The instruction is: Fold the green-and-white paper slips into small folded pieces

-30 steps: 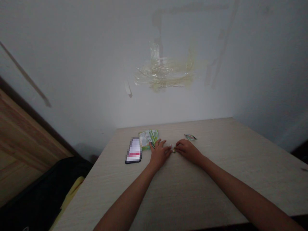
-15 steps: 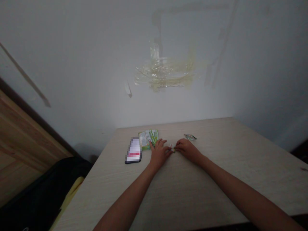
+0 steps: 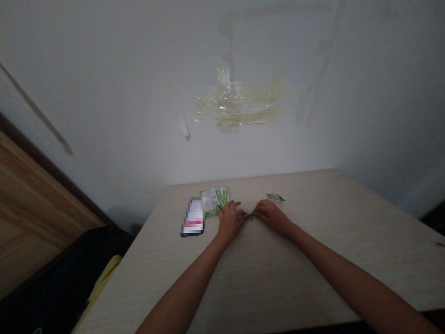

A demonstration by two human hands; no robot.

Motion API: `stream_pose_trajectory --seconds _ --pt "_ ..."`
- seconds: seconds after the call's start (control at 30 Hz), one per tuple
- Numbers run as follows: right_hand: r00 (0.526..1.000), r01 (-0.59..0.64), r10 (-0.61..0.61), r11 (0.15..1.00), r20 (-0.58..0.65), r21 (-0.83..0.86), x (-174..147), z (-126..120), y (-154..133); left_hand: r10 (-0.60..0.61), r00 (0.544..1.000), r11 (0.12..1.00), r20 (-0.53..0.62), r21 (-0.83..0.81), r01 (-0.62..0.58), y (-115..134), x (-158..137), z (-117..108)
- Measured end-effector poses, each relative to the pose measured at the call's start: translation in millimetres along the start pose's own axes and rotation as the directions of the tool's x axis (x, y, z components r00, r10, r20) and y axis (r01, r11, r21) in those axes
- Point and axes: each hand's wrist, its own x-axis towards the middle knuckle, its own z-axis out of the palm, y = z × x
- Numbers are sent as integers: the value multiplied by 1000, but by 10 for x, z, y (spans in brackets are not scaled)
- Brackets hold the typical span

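Between my two hands is a small piece (image 3: 251, 215), dark green with a pale bit, too small to name. My left hand (image 3: 230, 221) pinches its left side with thumb and index finger, the other fingers spread near a green and white printed packet (image 3: 212, 199). From the other side, my right hand (image 3: 271, 215) pinches the same piece, fingers bent together. A phone (image 3: 193, 221) with a blurred screen lies left of my left hand, beside the packet. Beyond my right hand lies a small torn-looking shiny wrapper (image 3: 275, 197).
The pale wooden table (image 3: 313, 273) meets a grey wall (image 3: 121, 93) bearing clear tape (image 3: 239, 104). Left of the table are a black bag (image 3: 62, 278), yellow cloth (image 3: 104, 278) and a wooden panel (image 3: 28, 213).
The piece between my fingers has turned slightly and now looks greener. My hands have hardly moved; the packet, phone and wrapper stay where they were.
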Motion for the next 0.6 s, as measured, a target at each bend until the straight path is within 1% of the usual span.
stream_pose_trajectory --seconds 0.17,0.3,0.5,0.6 --pt "1000 -25 25 999 -2 -19 9 17 -19 -8 999 999 -34 -33 7 5 5 2" --pt "997 -78 77 995 -5 -65 18 40 -41 -6 999 999 -53 -47 4 29 0 1" --pt "989 -150 147 980 -28 -133 43 110 -70 -22 998 1000 -54 -11 21 80 13 20" --pt "987 -157 150 976 -52 -150 39 137 -35 -51 997 999 -59 7 51 90 30 43"
